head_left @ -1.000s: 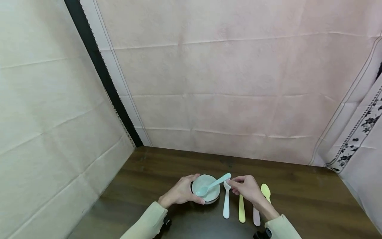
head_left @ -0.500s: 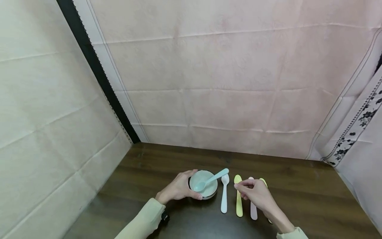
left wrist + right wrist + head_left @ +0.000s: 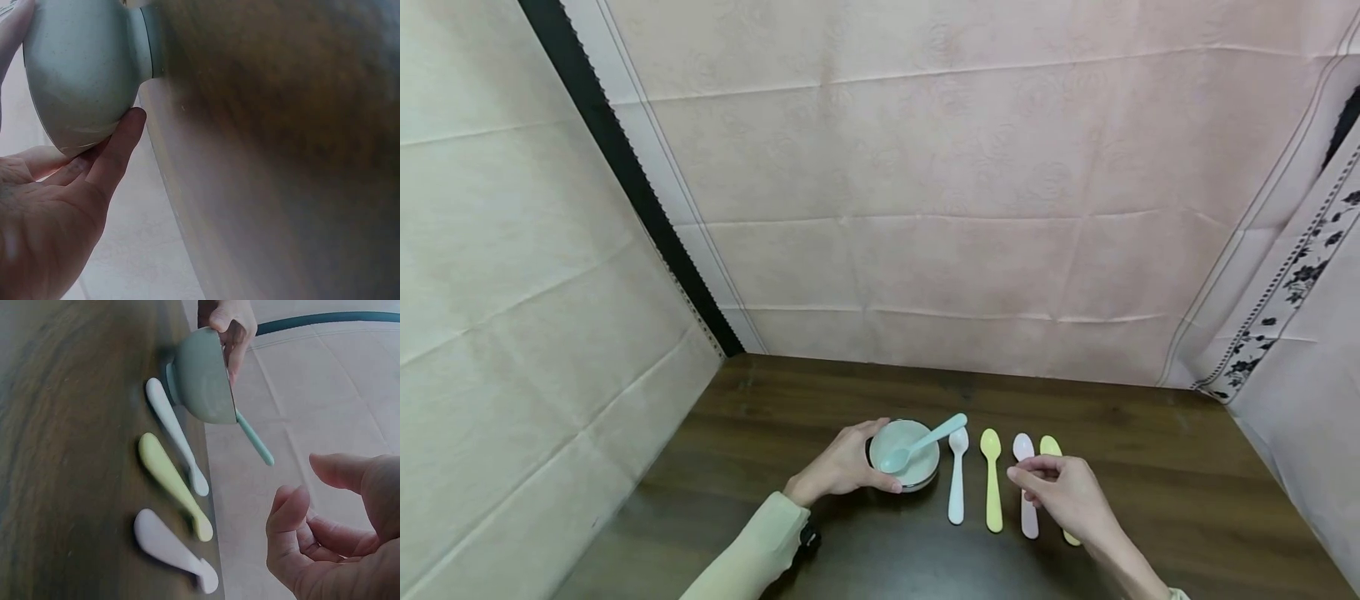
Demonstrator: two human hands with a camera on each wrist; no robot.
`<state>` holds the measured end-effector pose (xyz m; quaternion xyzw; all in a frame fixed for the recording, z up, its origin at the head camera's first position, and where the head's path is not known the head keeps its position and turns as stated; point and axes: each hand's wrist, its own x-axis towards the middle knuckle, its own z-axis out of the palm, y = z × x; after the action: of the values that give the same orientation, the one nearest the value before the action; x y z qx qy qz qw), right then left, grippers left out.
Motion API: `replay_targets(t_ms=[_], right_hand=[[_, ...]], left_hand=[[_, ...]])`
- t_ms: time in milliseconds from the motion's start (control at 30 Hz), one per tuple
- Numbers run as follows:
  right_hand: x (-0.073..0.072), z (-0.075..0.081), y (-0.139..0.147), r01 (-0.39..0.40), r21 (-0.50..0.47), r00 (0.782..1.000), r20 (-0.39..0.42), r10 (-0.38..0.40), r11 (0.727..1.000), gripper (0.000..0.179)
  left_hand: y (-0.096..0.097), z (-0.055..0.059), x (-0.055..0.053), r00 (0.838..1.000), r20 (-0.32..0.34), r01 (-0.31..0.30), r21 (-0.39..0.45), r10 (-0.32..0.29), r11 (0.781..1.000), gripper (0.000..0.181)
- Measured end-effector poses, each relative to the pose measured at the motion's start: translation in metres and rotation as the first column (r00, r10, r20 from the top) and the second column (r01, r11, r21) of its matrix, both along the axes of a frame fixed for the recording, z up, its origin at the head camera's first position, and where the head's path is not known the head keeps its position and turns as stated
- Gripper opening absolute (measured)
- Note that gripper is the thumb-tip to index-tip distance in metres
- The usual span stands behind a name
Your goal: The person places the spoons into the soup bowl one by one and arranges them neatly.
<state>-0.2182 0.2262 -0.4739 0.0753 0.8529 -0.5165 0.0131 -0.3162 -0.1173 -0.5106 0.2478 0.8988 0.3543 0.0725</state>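
My left hand (image 3: 844,467) grips a pale green bowl (image 3: 923,458) from its left side, thumb and fingers spread around the wall. In the left wrist view the bowl (image 3: 81,69) stands on its foot on the table. A light turquoise spoon (image 3: 936,434) leans inside, its handle sticking out over the right rim. My right hand (image 3: 1063,493) hovers over a lilac spoon (image 3: 1023,448) and a yellow-green spoon (image 3: 1049,446), partly hiding both. In the right wrist view its thumb and loosely bent fingers (image 3: 289,509) stand apart with nothing between them.
A whitish-blue spoon (image 3: 956,493) lies just right of the bowl, with another yellow-green spoon (image 3: 992,492) beside it. These lie in a row on the dark wooden table (image 3: 820,400). Pale cloth walls (image 3: 940,250) enclose the table at the back and sides.
My right hand has left the turquoise spoon's handle and moved right, over the lilac and far-right spoons. The left hand keeps its grip on the bowl. The whole view has shifted slightly.
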Motion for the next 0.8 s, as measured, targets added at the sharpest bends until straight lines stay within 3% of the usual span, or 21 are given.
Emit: replay_targets(t_ms=[467, 800], right_hand=[[0.013, -0.009, 0.015, 0.059, 0.062, 0.998, -0.025, -0.058, 0.996, 0.027], [0.019, -0.016, 0.023, 0.087, 0.187, 0.996, -0.03, -0.082, 0.979, 0.027]], left_hand=[[-0.001, 0.0, 0.001, 1.0, -0.006, 0.006, 0.007, -0.006, 1.0, 0.114], [-0.002, 0.0, 0.002, 1.0, 0.001, 0.014, 0.019, -0.014, 1.0, 0.114]])
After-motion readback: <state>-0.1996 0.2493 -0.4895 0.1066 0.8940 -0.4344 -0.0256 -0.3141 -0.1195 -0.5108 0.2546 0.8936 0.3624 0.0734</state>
